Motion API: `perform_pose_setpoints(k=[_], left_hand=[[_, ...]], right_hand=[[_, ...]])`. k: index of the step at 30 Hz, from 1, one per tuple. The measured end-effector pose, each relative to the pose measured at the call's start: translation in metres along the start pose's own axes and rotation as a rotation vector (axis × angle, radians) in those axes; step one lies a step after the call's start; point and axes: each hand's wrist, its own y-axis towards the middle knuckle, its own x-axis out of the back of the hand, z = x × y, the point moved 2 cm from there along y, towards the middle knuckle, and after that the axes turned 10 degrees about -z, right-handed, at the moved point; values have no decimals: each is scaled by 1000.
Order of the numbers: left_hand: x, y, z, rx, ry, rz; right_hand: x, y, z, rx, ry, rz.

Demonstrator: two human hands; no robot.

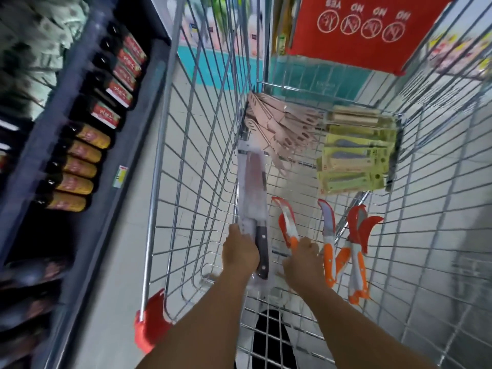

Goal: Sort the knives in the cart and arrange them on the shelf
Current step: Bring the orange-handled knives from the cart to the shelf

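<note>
Inside a wire cart, the left hand grips a packaged kitchen knife — the right hand holds an orange-handled knife.

cart: wire basket, red corner guard at 7 o'clock | floor at 12: beige knives heaped | at 2: green-carded knives stacked | at 5: orange-handled curved knives | centre: packaged dark-handled knife | shelf at 9: dark bottles in a row
</note>
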Motion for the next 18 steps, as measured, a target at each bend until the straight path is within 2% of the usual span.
perform_pose_setpoints(k=[6, 10, 18], left_hand=[[29, -38, -4, 34, -24, -20], [59, -67, -12, -7, -63, -33], [127, -132, -11, -173, -168, -43]], right_hand=[[21, -29, 3, 30, 247, 112], [41, -51, 12, 8, 345, 6], [102, -118, 38, 112, 582, -209]])
